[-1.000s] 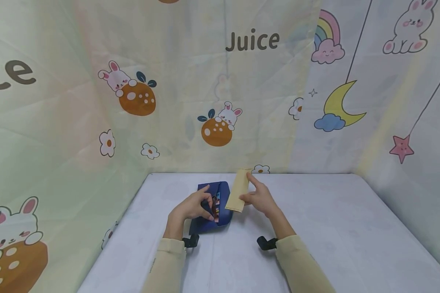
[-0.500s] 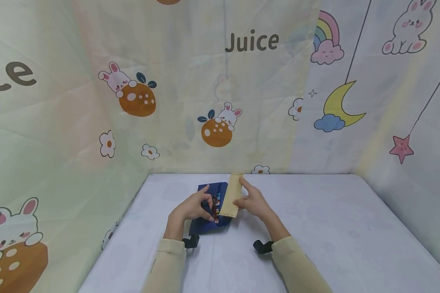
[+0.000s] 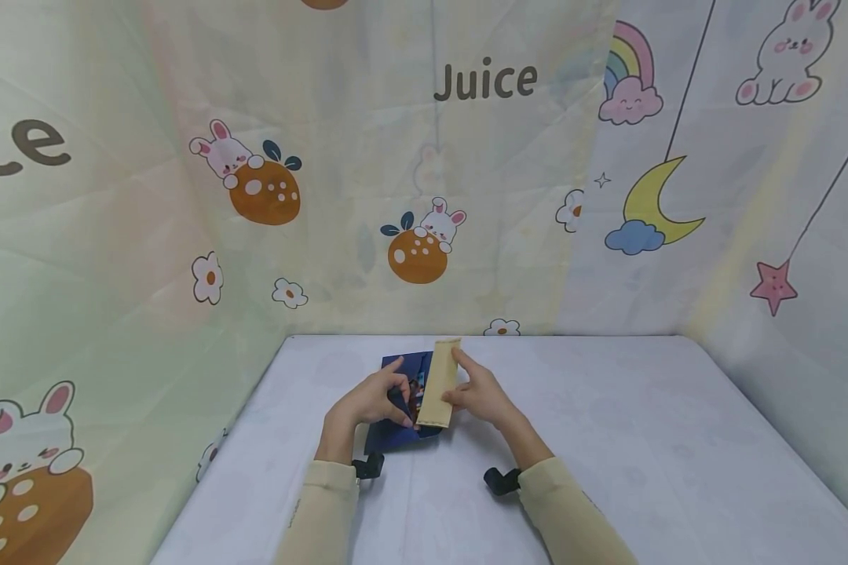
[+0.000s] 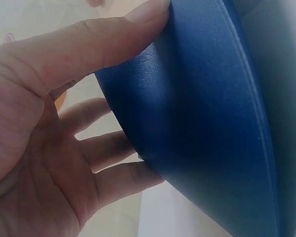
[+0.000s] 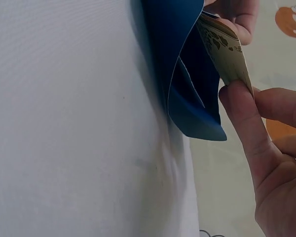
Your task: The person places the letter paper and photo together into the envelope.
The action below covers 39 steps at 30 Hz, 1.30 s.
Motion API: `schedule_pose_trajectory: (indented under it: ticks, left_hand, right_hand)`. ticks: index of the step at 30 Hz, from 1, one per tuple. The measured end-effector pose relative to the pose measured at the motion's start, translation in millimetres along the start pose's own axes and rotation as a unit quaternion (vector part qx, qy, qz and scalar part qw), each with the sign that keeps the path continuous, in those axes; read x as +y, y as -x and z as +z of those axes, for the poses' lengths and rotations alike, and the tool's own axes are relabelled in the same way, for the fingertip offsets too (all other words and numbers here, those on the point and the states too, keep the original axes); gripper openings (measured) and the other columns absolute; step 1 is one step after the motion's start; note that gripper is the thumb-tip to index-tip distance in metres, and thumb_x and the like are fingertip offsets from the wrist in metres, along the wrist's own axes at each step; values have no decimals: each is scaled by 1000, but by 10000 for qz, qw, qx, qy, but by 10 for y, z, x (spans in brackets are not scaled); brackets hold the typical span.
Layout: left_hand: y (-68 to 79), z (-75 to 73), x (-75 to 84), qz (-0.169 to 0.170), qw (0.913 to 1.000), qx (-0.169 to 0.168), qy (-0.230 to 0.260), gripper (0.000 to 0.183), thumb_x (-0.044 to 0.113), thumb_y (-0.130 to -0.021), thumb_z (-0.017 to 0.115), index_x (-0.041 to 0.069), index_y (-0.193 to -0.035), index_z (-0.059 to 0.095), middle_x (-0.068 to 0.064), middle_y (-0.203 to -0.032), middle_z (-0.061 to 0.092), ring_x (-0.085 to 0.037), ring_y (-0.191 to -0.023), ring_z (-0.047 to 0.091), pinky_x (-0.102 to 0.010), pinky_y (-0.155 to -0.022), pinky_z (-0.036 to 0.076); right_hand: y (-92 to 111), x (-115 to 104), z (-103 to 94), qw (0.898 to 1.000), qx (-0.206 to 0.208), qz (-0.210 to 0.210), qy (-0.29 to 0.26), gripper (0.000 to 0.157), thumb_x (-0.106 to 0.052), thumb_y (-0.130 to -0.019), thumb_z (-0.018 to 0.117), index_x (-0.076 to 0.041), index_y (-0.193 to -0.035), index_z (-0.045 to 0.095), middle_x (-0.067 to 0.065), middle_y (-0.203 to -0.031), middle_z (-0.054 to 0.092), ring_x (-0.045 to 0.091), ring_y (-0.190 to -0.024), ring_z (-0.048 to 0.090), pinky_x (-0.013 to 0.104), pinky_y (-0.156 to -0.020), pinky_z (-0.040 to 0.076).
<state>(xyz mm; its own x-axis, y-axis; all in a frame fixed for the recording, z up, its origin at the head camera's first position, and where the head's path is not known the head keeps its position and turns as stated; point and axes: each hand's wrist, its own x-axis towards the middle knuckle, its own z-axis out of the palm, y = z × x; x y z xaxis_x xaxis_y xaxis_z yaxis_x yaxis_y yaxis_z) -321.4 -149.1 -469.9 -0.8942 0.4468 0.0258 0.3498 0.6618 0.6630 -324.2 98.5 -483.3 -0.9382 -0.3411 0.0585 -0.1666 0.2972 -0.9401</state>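
Observation:
On the table lies a dark blue envelope [image 3: 385, 439], its opening facing right. My left hand [image 3: 367, 399] pinches its edge: in the left wrist view the thumb lies on the blue paper [image 4: 207, 113] with the other fingers behind. A colourful printed card [image 3: 416, 392] shows inside the opening. My right hand [image 3: 486, 392] holds a cream paper strip [image 3: 438, 384] between thumb and fingers, overlapping the envelope's right part in the head view. The right wrist view shows dark leaf print on the strip [image 5: 227, 54], its far end at the gaping envelope mouth [image 5: 197, 94].
A white-covered table [image 3: 608, 439] extends to both sides of the hands. Behind it hangs a cloth backdrop [image 3: 353, 259] with cartoon rabbits and the word Juice. Black wrist mounts [image 3: 503, 481] sit beside the beige sleeves [image 3: 572, 510].
My right hand has moved left with the cream paper strip, from beside the envelope to over its opening. The left hand and the envelope stay in place.

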Motion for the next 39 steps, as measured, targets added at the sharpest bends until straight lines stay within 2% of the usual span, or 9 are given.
schedule_pose_trajectory:
  ticks: [2,8,15,19,22,26,33,39]
  left_hand:
    - [2,-2,4,-42,10000,-2,19,40,22,-55,93,17,-80,62,-11,-160,16,-40,-143,20,-60,-110,22]
    - [-7,-4,4,-68,10000,-18,38,40,22,-55,92,16,-81,63,-9,-160,16,-40,-143,20,-61,-110,23]
    - [-29,14,-4,-299,9996,7,9,39,23,-54,93,22,-77,62,-4,-160,17,-38,-143,21,-62,-109,23]
    - [-39,20,-19,-283,9996,25,-20,39,24,-54,93,25,-76,61,-5,-160,18,-38,-143,21,-62,-109,22]
    - [-46,27,-34,-279,9996,27,-67,39,25,-54,93,26,-76,61,-5,-160,19,-38,-143,21,-62,-109,22]
    - [-50,33,-42,-266,9996,20,-111,39,26,-54,93,26,-76,61,-6,-160,19,-38,-143,20,-62,-109,22]
    - [-36,24,-19,-307,9995,14,-102,38,25,-55,93,25,-77,61,-4,-160,19,-38,-144,19,-63,-109,21]
    - [-21,15,-8,-269,9995,26,-183,39,25,-55,93,24,-77,61,-4,-159,20,-38,-143,20,-61,-110,23]
  right_hand:
    - [-4,9,12,10000,-41,12,55,95,-4,-82,74,-21,-155,15,8,-158,24,19,-77,70,34,-68,57]
    - [-14,31,34,9996,-264,-45,77,95,-5,-81,75,-19,-154,15,15,-149,37,19,-77,71,37,-68,57]
    - [-3,23,49,9985,-448,-134,270,95,-9,-80,77,-12,-154,18,15,-145,44,18,-76,71,40,-68,57]
    - [4,10,59,9982,-532,-111,253,95,-9,-79,78,-11,-153,18,17,-134,54,18,-74,71,44,-69,56]
    - [6,10,64,9980,-584,-75,232,95,-8,-78,78,-11,-153,19,18,-124,60,19,-73,71,42,-68,57]
    - [7,8,70,9979,-614,-59,204,95,-8,-78,78,-11,-153,20,16,-118,64,19,-74,71,38,-67,57]
    - [22,-16,78,9971,-731,-104,191,93,-9,-80,76,-9,-153,18,10,-90,73,20,-71,71,45,-69,56]
    - [34,-37,92,9963,-800,-98,286,91,-9,-81,75,-7,-152,18,7,-80,73,20,-69,71,46,-69,55]
